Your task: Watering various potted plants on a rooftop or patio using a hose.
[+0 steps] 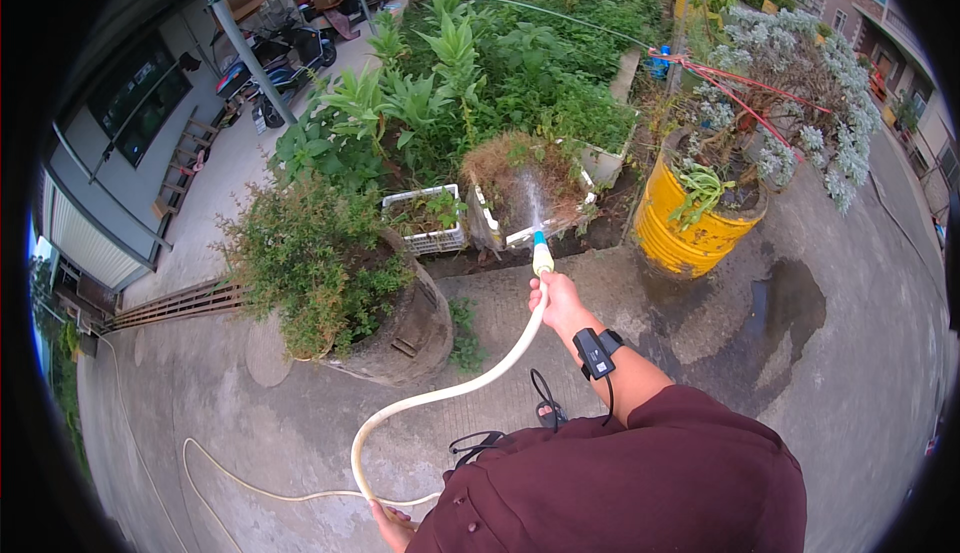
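Observation:
My right hand (556, 299) grips a cream garden hose (480, 382) just behind its spray nozzle (540, 249), which has a blue tip. Water (531, 191) sprays from the tip onto dry brown plant matter (506, 170) in a white-edged planter box (526, 236). Low at the picture's bottom, my left hand (390, 527) holds the same hose where it bends; my shirt covers part of that hand. Left of the planter box stands a white plastic crate (442, 240) with small green plants in it.
A round concrete planter (420, 328) with a bushy shrub (315, 260) stands to the left. On the right is a yellow drum planter (679, 212), with a puddle (787, 302) beside it. Red cords (739, 95) and a green line (517, 2) stretch overhead. More hose (277, 494) trails across the concrete.

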Demonstrator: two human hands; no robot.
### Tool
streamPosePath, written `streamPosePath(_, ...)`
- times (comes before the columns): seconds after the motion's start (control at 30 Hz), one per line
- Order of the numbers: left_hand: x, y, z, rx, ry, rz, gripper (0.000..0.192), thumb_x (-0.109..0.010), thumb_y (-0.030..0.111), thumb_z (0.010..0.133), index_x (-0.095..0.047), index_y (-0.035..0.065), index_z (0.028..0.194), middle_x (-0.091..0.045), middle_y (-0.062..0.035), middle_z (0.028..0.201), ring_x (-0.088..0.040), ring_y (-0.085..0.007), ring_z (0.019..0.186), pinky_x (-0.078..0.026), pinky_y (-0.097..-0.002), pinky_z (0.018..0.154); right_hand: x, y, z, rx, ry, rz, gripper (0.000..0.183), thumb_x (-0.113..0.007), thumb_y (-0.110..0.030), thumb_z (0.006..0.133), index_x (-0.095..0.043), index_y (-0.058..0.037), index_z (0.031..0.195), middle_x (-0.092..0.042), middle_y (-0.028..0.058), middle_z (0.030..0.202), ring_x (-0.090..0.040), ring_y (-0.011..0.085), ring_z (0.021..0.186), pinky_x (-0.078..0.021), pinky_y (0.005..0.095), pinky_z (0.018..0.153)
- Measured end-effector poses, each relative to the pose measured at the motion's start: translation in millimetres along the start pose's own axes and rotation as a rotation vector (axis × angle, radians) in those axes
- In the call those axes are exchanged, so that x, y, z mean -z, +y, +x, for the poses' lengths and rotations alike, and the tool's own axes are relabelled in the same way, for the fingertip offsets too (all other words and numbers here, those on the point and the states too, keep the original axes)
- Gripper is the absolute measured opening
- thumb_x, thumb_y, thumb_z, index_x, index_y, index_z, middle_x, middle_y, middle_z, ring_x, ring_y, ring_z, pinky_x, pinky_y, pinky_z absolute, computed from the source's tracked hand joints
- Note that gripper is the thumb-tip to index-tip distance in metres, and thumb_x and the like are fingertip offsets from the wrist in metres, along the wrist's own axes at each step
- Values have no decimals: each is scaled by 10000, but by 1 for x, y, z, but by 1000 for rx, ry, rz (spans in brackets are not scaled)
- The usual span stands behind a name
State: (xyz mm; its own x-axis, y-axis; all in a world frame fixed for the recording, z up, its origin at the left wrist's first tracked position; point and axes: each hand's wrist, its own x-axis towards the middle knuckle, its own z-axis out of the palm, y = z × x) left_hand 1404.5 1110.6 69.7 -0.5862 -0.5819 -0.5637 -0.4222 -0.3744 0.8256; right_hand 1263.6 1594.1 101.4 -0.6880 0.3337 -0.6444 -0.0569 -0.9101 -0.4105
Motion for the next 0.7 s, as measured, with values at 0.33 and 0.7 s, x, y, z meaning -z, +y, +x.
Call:
streamPosePath(0.33, -1, 1, 0, 27, -27, 12, 495, -614, 559, 674, -420, 104, 670, -335, 12, 594, -326, -97, 488, -293, -217, 435, 7, -4, 7, -2, 6, 25, 107, -410, -183, 864, -378, -132, 952, -460, 57, 726, -398, 137, 516, -351, 274, 435)
streamPosePath(0.7, -8, 3, -4, 10, -16, 31, 509, -616, 564, 670, -413, 96, 671, -320, 7, 579, -312, -96, 472, -276, -216, 413, 5, -6, 3, 21, 16, 31, 100, -401, -178, 865, -385, -139, 955, -459, 49, 724, -398, 137, 516, -349, 274, 437)
